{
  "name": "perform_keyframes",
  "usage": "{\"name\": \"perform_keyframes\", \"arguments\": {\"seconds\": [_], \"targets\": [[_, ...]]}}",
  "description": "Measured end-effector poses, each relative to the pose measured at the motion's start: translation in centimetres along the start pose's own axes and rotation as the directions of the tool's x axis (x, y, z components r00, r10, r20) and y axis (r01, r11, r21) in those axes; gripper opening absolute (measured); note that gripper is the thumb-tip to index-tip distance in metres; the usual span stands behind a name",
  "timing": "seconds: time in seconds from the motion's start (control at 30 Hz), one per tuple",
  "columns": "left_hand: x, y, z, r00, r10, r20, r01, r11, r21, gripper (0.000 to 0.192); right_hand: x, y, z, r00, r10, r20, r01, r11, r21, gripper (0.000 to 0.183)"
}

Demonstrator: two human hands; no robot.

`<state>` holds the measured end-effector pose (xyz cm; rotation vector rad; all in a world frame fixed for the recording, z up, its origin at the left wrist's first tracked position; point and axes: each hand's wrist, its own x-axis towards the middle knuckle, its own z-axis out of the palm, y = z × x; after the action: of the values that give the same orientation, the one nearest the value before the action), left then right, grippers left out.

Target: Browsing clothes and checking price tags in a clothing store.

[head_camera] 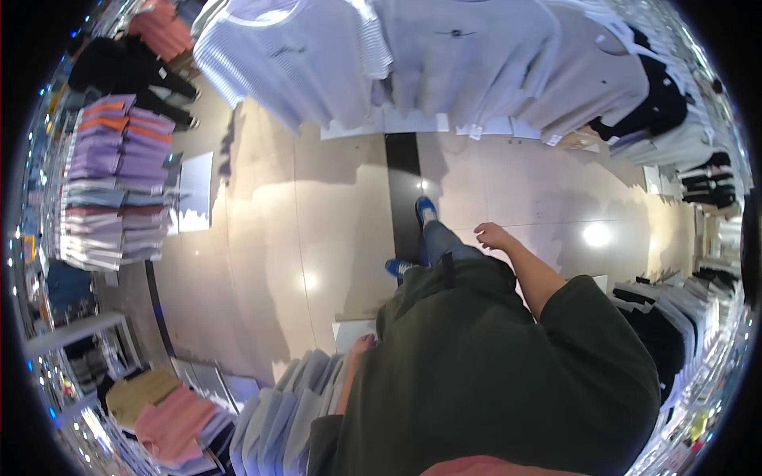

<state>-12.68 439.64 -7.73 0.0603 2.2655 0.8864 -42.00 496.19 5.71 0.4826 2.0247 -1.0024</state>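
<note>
My right hand [493,235] hangs out in front of my hip over the tiled floor [351,202], its fingers loosely bent and holding nothing visible. Low at my left side, my left hand [364,343] is partly covered by my dark green shirt [476,369]. Its fingers look curled, and whether anything is in them cannot be made out. Beside that arm hangs a row of pale grey and bluish garments [286,410]. Both blue shoes [425,209] show below me, one ahead of the other near a dark floor stripe [403,163].
Ahead hang a striped light T-shirt [297,65], a pale grey one [464,59] and a beige one [586,83]. Purple and white garments [122,154] fill a rack at left. Pink tops [175,425] hang at lower left, black and white garments [661,333] at right.
</note>
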Motion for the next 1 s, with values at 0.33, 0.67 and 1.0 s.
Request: {"name": "perform_keyframes", "arguments": {"seconds": [0.33, 0.67, 1.0], "targets": [[4.6, 15.3, -12.5, 0.782, -0.616, -0.095, 0.258, 0.459, -0.850, 0.038, -0.1, 8.9, -1.7, 0.975, 0.209, 0.072, -0.205, 0.977, -0.053, 0.042], [5.2, 17.1, -3.9, 0.932, -0.362, -0.011, 0.338, 0.880, -0.333, 0.044, -0.9, 13.4, -6.5, 0.994, 0.080, -0.069, -0.062, 0.973, 0.223, 0.045], [9.9, 29.4, -3.9, 0.854, -0.519, 0.043, 0.410, 0.619, -0.670, 0.032, 5.2, 27.1, -11.6, 0.963, 0.062, 0.261, 0.063, 0.893, -0.445, 0.034]]}}
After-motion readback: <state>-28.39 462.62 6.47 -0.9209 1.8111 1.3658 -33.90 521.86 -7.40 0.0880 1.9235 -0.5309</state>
